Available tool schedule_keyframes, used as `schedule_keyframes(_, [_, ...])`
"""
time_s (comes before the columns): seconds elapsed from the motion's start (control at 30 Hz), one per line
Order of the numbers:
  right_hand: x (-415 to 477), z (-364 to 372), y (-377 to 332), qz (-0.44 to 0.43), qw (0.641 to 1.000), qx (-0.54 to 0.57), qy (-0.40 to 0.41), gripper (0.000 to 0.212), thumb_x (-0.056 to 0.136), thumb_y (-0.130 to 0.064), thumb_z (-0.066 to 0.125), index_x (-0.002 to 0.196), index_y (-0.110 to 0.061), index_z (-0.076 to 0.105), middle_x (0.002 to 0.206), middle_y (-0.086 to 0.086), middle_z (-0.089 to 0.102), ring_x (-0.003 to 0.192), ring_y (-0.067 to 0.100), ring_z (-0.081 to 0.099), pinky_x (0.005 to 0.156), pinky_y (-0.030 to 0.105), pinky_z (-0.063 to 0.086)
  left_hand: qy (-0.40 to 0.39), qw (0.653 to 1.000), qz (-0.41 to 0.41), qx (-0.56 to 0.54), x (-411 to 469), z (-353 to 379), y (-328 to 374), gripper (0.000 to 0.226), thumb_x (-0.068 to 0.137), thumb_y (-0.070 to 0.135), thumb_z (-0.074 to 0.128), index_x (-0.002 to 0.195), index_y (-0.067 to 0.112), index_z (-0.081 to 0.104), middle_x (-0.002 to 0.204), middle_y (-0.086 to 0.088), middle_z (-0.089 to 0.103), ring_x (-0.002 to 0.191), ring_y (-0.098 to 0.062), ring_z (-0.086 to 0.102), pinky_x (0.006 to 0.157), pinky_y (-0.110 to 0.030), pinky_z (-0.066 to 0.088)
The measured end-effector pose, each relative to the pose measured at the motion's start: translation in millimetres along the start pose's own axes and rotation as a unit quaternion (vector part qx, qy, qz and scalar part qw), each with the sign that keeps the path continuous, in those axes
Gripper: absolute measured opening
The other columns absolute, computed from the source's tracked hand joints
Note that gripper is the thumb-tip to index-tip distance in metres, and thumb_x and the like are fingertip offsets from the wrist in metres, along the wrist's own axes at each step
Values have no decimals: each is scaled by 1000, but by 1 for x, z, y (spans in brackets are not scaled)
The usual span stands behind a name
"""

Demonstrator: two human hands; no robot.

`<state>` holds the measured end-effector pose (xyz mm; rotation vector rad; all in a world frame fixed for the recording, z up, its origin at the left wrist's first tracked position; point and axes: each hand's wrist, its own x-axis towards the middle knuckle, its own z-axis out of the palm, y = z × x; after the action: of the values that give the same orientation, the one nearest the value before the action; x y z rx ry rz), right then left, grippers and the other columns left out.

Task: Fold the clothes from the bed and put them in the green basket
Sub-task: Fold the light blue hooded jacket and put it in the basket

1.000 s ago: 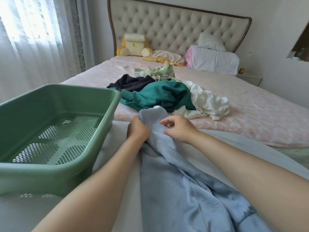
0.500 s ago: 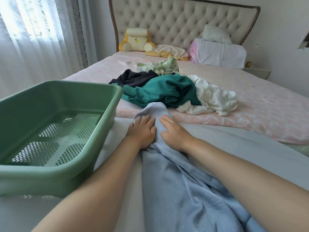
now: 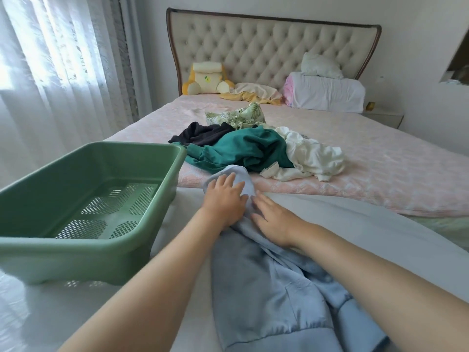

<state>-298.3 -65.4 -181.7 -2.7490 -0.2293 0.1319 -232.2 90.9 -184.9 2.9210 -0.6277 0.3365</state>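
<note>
Both hands are down flat on the blue top (image 3: 266,288), which is stretched out on the bed (image 3: 380,179) just right of the basket (image 3: 76,260). The left hand (image 3: 224,199) is the one closer to the basket. Its fingers are straight and spread, pressing on the far end of the top. The right hand (image 3: 272,219) is just beside it on the side away from the basket, also palm down with straight fingers on the fabric. So there's no real grip on either side, both are released and just pressing the cloth against the bed. The far tip of the top sits about level with the basket's far right corner. The rest of it trails back toward the person, rumpled.

The basket itself sits on the bed with nothing in it; you can see its holed bottom. Beyond its far right corner is the unfolded heap: a black piece (image 3: 203,134) nearest the basket, a teal one (image 3: 241,151) next, a white one (image 3: 312,154) farthest from it, and a leafy print (image 3: 236,116) behind them.
</note>
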Motion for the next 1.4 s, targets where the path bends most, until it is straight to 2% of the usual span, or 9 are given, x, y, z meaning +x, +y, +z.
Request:
schedule_keyframes(0.43, [-116, -23, 22, 120, 990, 38, -70, 39, 87, -38, 61, 121, -20, 67, 120, 2, 66, 109, 20, 61, 83, 32, 46, 39, 982, 133, -130, -118, -44, 65, 3, 88, 20, 56, 90, 19, 55, 94, 5, 51, 87, -24, 54, 71, -37, 47])
schedule_keyframes(0.53, [-128, -14, 23, 98, 994, 7, -40, 21, 88, -28, 57, 80, -8, 61, 81, 5, 62, 73, 22, 55, 63, 36, 41, -86, 979, 132, -130, -150, -43, 78, 25, 89, 36, 60, 112, 26, 61, 119, 7, 52, 113, -20, 53, 88, -37, 49])
schedule_keyframes(0.67, [-134, -19, 15, 99, 995, -16, 16, 31, 99, -35, 50, 75, -16, 44, 77, 0, 50, 71, 19, 47, 58, 33, 34, -303, 942, 129, -63, -188, -38, 95, 77, 93, 59, 50, 156, 39, 12, 165, 12, -3, 151, -14, -1, 121, -41, 11])
schedule_keyframes(0.77, [-134, -32, 5, 108, 990, -72, 59, 27, 104, -41, 40, 92, -18, 47, 88, -2, 50, 83, 24, 51, 65, 35, 36, -325, 933, 141, -72, -193, -43, 100, 70, 96, 55, 48, 156, 39, 17, 166, 9, 0, 152, -15, -1, 123, -39, 5])
schedule_keyframes(0.9, [-136, -45, -17, 79, 991, -21, 109, 22, 99, -34, 53, 96, -13, 56, 87, 0, 56, 82, 23, 54, 62, 34, 37, -230, 929, -18, -290, -178, -63, 87, 28, 97, 28, 52, 120, 30, 67, 115, 12, 66, 104, -13, 61, 91, -28, 49])
schedule_keyframes(1.0, [-143, -41, -41, 48, 982, 180, 30, 22, 92, -22, 65, 100, -2, 68, 85, 9, 65, 72, 18, 56, 64, 35, 47, -140, 817, -220, -514, -172, -81, 70, 25, 102, 30, 45, 113, 13, 59, 95, -8, 68, 74, -25, 64, 64, -33, 54])
schedule_keyframes(1.1, [-155, -38, -54, 60, 896, 395, -192, 25, 100, -10, 57, 125, -5, 57, 108, 9, 67, 79, 19, 69, 58, 34, 56, -138, 767, -297, -552, -178, -88, 55, 41, 102, 49, 42, 120, 12, 46, 88, -17, 64, 61, -31, 65, 58, -35, 57])
schedule_keyframes(1.27, [-152, -26, -39, 54, 934, 315, -159, 29, 98, 3, 46, 117, -13, 61, 114, 7, 69, 85, 22, 74, 54, 32, 57, -161, 837, -291, -435, -191, -62, 61, 78, 82, 51, 73, 142, 19, 35, 120, -8, 56, 94, -24, 65, 64, -31, 59])
schedule_keyframes(1.4, [-144, -11, -23, -26, 999, 1, -28, 24, 85, -17, 67, 102, -34, 67, 108, -10, 62, 101, 12, 58, 91, 30, 50, -123, 911, -220, -327, -191, -48, 67, 60, 86, 27, 68, 138, 21, 38, 108, -5, 54, 87, -25, 60, 67, -32, 54])
